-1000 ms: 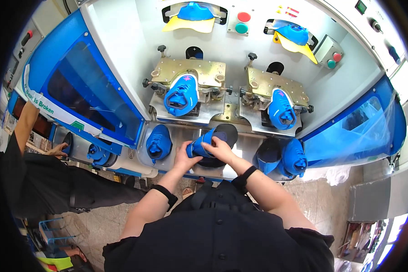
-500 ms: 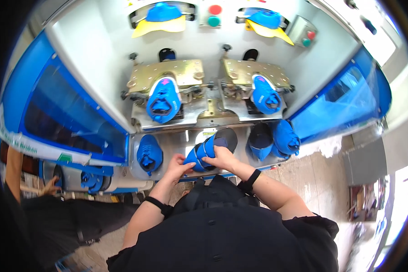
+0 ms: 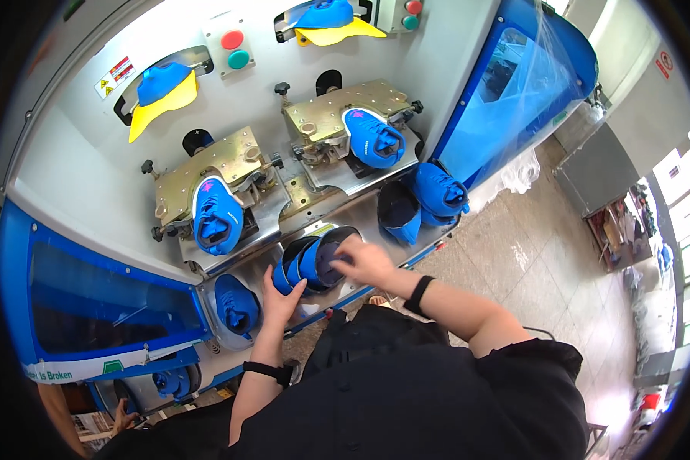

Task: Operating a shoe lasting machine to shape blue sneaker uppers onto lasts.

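A row of nested, curved blue-and-black shoe pieces [image 3: 305, 262] lies on the metal ledge in front of me. My left hand [image 3: 282, 299] holds its left end, thumb on the near side and fingers on the far side. At the right end, my right hand [image 3: 366, 262] is over the dark inside of the last piece. Its fingers are bent and blurred, so their grip is unclear. Left of the stack sits a blue shoe upper [image 3: 236, 305]. To the right are a blue piece with a dark inside [image 3: 399, 213] and a blue laced shoe upper [image 3: 439, 192].
Ahead, a machine bay has a left brass-coloured clamp [image 3: 207, 172] and a right one [image 3: 353, 111], each with a blue shoe under it. Blue-and-yellow pieces [image 3: 165, 88] hang behind. Blue window panels flank the bay. At lower left shows another person's hand [image 3: 123, 416].
My view has turned, so the machine appears tilted and shifted left. My right hand has gone from the outside of the stack to its right end, while my left hand stays at the left end.
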Demonstrator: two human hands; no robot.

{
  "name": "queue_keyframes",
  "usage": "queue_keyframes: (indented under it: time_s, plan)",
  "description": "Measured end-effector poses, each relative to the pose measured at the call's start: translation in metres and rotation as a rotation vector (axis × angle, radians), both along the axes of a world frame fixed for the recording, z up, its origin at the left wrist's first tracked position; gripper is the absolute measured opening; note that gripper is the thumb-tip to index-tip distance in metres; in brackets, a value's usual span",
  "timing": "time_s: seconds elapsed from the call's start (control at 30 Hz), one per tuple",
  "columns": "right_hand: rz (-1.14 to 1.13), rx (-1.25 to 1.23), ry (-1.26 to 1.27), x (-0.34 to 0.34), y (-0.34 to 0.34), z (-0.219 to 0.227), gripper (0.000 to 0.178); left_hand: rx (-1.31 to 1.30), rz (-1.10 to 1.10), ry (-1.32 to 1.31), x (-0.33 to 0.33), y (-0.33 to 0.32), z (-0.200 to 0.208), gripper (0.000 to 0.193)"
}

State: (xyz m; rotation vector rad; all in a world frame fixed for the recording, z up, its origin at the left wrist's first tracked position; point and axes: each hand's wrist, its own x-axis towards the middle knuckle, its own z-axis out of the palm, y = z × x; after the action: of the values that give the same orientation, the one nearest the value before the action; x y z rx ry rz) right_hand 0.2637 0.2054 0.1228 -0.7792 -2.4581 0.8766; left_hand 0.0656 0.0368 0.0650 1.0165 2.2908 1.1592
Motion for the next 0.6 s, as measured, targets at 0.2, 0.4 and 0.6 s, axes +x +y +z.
queue_keyframes:
  time_s: [0.2, 0.4, 0.6]
  plan:
    - [-0.249, 0.343, -0.62, 0.092, 0.069, -0.025, 0.047, 0.109, 0.119, 0.416, 0.035, 0.018, 0.052, 0.082]
    - [-0.486, -1.01, 0.276, 0.11, 0.067, -0.004, 0.014, 0.253, -0.215, -0.31, 0.048, 0.034, 0.087, 0.019]
    - [-0.419, -1.726, 0.677, 0.101, 0.014, 0.055, 0.029, 0.076, -0.508, -1.026, 0.08, 0.071, 0.091, 0.039]
